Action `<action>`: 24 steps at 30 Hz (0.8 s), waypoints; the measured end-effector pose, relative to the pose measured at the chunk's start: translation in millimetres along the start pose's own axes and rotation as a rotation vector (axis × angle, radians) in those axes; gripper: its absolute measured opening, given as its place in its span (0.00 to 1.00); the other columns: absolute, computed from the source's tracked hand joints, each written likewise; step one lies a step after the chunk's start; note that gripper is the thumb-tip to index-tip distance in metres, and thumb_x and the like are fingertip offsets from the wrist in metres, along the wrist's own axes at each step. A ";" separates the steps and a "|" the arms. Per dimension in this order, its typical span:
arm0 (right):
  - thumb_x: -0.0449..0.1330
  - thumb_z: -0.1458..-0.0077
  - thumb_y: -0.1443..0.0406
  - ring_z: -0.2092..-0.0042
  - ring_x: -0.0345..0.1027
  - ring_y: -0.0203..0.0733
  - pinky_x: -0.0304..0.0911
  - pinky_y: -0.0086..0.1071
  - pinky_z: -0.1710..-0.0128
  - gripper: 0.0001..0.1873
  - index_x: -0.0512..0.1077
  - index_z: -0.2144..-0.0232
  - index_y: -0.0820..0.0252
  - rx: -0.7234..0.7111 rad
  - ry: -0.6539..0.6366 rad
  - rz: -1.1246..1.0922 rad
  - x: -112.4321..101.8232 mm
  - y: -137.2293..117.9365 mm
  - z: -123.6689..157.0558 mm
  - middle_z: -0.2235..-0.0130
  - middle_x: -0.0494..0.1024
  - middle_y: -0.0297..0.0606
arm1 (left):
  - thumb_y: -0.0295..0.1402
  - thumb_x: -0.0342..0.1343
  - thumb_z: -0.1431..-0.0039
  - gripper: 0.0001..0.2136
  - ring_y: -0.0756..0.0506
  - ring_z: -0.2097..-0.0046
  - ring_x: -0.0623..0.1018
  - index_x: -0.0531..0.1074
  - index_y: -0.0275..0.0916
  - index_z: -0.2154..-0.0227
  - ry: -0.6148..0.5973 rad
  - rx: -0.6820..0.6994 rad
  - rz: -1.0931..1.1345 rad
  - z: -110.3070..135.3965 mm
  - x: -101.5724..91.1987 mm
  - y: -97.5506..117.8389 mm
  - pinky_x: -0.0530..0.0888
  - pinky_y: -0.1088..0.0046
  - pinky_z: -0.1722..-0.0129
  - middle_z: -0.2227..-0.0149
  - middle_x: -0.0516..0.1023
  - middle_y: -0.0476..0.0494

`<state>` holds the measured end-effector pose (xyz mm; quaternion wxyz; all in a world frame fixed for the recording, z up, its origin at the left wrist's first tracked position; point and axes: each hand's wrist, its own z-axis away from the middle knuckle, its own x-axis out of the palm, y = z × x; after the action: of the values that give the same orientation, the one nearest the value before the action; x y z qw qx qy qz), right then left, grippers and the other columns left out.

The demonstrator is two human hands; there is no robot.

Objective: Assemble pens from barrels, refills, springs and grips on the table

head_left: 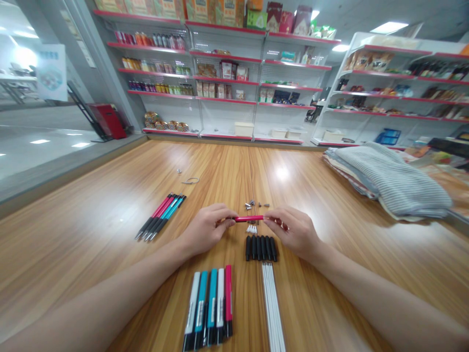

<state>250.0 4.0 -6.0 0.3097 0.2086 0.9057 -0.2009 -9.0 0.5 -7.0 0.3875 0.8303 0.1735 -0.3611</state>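
Both hands hold a red pen barrel [249, 218] level above the wooden table [110, 244]. My left hand [207, 229] pinches its left end, my right hand [293, 232] pinches its right end. Just below lie a row of black pen grips [261, 248] and small white tips [251, 228]. Nearer to me lie white refills [273, 305] and a row of blue, white and red pen barrels [210, 308]. A bunch of assembled red and blue pens [161, 216] rests to the left. Small metal parts [252, 204] sit just beyond the hands.
A pile of folded striped cloths [392, 178] lies at the right of the table. A thin metal ring [190, 181] lies further out on the left. Shop shelves [223, 73] with packaged goods stand beyond the table's far edge.
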 end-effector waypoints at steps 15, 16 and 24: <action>0.59 0.42 0.68 0.68 0.68 0.35 0.65 0.29 0.66 0.04 0.71 0.62 0.59 0.007 -0.005 0.013 0.7 -0.1 0.3 0.67 0.77 0.37 | 0.29 0.50 0.38 0.09 0.49 0.64 0.71 0.75 0.38 0.61 -0.001 0.002 0.004 0.8 -0.1 -0.3 0.67 0.72 0.62 0.67 0.74 0.45; 0.59 0.42 0.68 0.68 0.68 0.35 0.65 0.29 0.66 0.04 0.71 0.62 0.59 0.007 -0.005 0.015 0.7 -0.3 0.2 0.67 0.77 0.37 | 0.28 0.50 0.38 0.09 0.49 0.64 0.71 0.75 0.38 0.61 0.000 0.001 0.004 0.8 -0.3 0.1 0.67 0.72 0.62 0.67 0.74 0.45; 0.58 0.42 0.67 0.68 0.69 0.35 0.65 0.29 0.66 0.04 0.72 0.62 0.59 0.016 -0.010 0.015 0.2 -0.4 0.3 0.67 0.77 0.37 | 0.28 0.50 0.38 0.09 0.48 0.64 0.72 0.75 0.38 0.61 0.005 0.007 0.004 1.2 -0.3 1.2 0.67 0.72 0.63 0.67 0.74 0.45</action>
<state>249.8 3.5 -6.3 0.3142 0.2171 0.9007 -0.2070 -9.1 -1.2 -6.7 0.3849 0.8329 0.1714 -0.3587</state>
